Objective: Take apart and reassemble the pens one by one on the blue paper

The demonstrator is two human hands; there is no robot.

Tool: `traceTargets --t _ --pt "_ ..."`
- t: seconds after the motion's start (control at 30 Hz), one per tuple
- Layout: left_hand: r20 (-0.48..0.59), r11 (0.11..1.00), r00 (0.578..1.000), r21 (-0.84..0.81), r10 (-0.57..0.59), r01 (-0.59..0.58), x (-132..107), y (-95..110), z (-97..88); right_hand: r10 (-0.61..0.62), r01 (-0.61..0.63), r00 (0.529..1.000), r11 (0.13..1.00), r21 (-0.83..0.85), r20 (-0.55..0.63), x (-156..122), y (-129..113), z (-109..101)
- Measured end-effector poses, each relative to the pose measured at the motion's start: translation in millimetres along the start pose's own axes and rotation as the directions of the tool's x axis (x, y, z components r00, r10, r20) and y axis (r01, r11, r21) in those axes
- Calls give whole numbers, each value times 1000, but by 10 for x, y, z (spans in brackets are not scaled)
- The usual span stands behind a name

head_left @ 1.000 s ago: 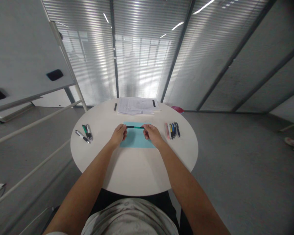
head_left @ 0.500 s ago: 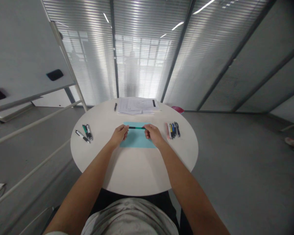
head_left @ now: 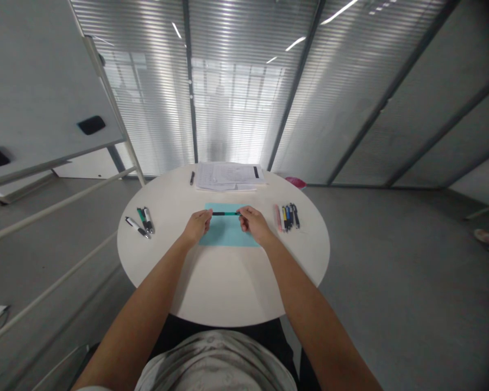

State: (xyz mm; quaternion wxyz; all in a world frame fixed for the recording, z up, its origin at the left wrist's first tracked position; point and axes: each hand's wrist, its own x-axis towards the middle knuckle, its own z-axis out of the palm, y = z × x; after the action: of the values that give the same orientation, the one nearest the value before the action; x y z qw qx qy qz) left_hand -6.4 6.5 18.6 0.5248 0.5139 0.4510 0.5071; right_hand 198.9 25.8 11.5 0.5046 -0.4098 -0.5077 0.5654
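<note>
A green pen (head_left: 227, 214) with a black grip lies level between my two hands, above a light blue sheet (head_left: 228, 233) on the round white table (head_left: 228, 288). My left hand (head_left: 199, 225) pinches the pen's black end. At its green end, the fingers of my right hand (head_left: 252, 221) are closed on it. Several pens (head_left: 287, 217) lie side by side to the right of the sheet. On the left are a green-and-black pen (head_left: 142, 216) and white-and-black pens (head_left: 137, 227).
A stack of printed papers (head_left: 228, 176) sits at the table's far edge, with a dark pen (head_left: 192, 178) beside it. A whiteboard on a white frame (head_left: 61, 212) stands to the left. Behind the table is a glass partition with blinds (head_left: 228, 108).
Both hands have shifted very slightly left with the pen, and a little more of its black grip shows. The other pens and the papers have stayed put.
</note>
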Motion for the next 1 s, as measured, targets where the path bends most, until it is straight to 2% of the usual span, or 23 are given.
traceTargets --t 0.13,0.4,0.53,0.83,1.0 --pt "-44 999 999 42 23 -21 8 -14 5 -8 8 1000 1000 15 7 -6 0 15" --pt "-46 998 999 65 0 3 84 -111 -20 -24 24 1000 999 29 8 -6 -9 4" --pt "-32 999 999 31 -13 14 90 -96 -4 -17 16 1000 999 42 10 16 16 -16" --pt "-46 999 999 27 -20 22 55 -57 28 -43 41 996 999 -25 -73 1 -32 19" --pt "-54 1000 999 12 -7 8 69 -67 30 17 -21 998 998 -51 -68 -7 -17 17"
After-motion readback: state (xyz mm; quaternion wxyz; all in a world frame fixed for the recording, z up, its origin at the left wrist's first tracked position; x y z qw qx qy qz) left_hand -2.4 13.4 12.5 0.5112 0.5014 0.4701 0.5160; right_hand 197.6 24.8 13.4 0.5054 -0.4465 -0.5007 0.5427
